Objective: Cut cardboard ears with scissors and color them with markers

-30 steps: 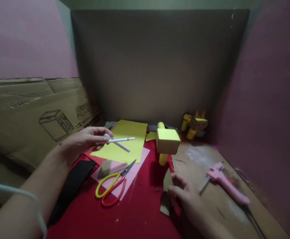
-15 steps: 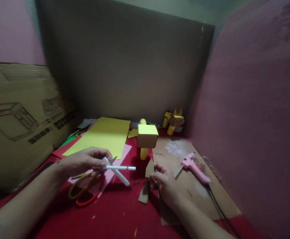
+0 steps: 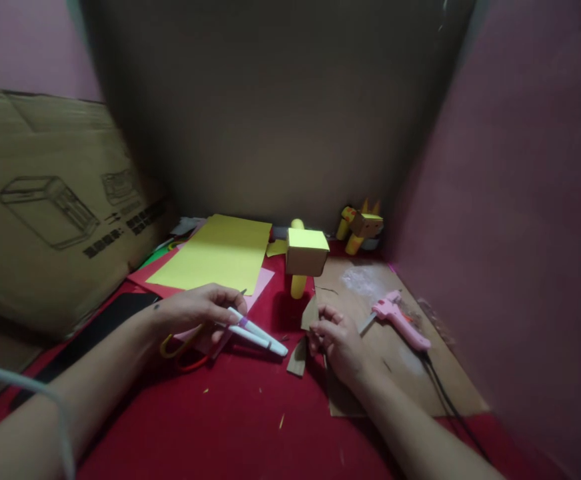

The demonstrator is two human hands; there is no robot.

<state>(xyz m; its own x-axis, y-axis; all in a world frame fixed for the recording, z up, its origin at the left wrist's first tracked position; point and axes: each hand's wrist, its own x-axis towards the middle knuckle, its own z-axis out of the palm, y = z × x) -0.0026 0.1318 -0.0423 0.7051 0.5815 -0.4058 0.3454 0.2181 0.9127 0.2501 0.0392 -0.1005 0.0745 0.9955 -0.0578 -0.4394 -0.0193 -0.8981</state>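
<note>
My left hand (image 3: 205, 312) is closed around two white marker pens (image 3: 256, 333), which point down to the right and lie almost side by side. Under that hand are scissors with a yellow and a red handle (image 3: 190, 363); the hand covers their middle, and I cannot tell whether it touches them. My right hand (image 3: 338, 337) pinches a small pointed piece of cardboard (image 3: 310, 313) at its right edge. Just below, a second cut cardboard piece (image 3: 297, 359) rests close to the fingers. Beyond the hands stands a cardboard box figure (image 3: 306, 261) with a yellow top and yellow tube legs.
Yellow sheets (image 3: 215, 253) lie over pink and red paper at left. A pink glue gun (image 3: 401, 325) with a cord rests on a cardboard sheet (image 3: 350, 393) at right. Behind it stands a finished-looking animal figure (image 3: 365, 227). A large carton (image 3: 45, 160) leans at left.
The two pens, crossed before, have swung nearly parallel in my left hand. My right hand keeps its hold on the cardboard piece. The whole view has shifted slightly.
</note>
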